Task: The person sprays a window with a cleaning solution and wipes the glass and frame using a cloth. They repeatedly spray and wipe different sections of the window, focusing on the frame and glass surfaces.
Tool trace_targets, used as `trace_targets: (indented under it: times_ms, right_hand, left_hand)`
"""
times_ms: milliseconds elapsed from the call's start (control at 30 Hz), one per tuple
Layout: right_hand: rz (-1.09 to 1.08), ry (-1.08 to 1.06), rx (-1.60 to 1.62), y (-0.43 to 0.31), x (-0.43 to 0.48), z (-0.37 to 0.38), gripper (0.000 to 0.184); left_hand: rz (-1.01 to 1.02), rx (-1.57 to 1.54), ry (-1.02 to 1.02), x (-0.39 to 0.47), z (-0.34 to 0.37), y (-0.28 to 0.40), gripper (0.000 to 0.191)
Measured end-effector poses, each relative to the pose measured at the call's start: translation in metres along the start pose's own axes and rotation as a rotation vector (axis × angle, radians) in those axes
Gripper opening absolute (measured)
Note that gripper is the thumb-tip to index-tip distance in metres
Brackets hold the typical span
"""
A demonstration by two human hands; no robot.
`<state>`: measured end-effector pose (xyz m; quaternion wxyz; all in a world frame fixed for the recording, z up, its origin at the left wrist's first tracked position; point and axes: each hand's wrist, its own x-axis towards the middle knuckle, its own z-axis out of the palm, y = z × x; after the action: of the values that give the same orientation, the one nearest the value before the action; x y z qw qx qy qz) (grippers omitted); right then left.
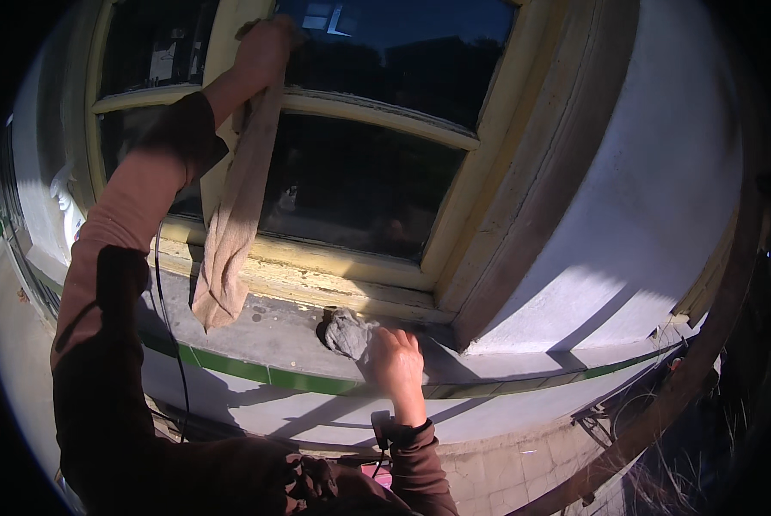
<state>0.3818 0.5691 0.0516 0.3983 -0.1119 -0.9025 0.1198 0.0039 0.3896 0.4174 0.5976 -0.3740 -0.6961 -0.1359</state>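
Observation:
My left hand (266, 51) is raised against the yellow wooden window frame (379, 119), closed on a long tan cloth (240, 206). The cloth hangs down past the lower panes, its end over the grey windowsill (282, 329). Lower down, my right hand (398, 364) is at the sill's front edge, fingers curled, beside a crumpled grey rag (348, 333). Its fingertips meet the rag's right side; whether they grip it cannot be told. Dark glass panes (366, 180) lie between and behind the hands.
Green tiles (230, 366) edge the sill. A white wall (630, 193) stands to the right, with a brown curved bar (675, 400) and dry twigs beyond it. A thin black cable (166, 309) hangs by my left arm. A white figure (69, 203) stands at the far left.

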Motion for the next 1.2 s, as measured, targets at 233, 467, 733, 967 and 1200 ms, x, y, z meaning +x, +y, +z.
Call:
trace_targets:
  times_ms: [233, 467, 733, 967, 1200]
  right_hand:
    - [-0.042, 0.098, 0.037, 0.001, -0.001, 0.001, 0.022]
    - [-0.024, 0.039, 0.056, 0.003, -0.001, -0.003, 0.024]
    - [-0.022, 0.035, 0.067, 0.005, -0.003, -0.001, 0.024]
    - [0.014, -0.019, 0.078, 0.006, -0.002, -0.003, 0.024]
    - [0.017, -0.030, 0.037, 0.005, -0.001, -0.002, 0.024]
  left_hand:
    - [-0.170, -0.348, 0.900, 0.128, 0.022, 0.047, 0.026]
    - [-0.152, 0.046, 0.606, 0.158, 0.040, 0.187, 0.045]
    - [0.226, -0.049, 0.246, 0.162, 0.022, 0.246, 0.052]
    - [0.222, -0.023, 0.451, 0.132, 0.048, 0.265, 0.034]
    - [0.503, -0.297, 0.233, 0.028, 0.042, 0.268, 0.031]
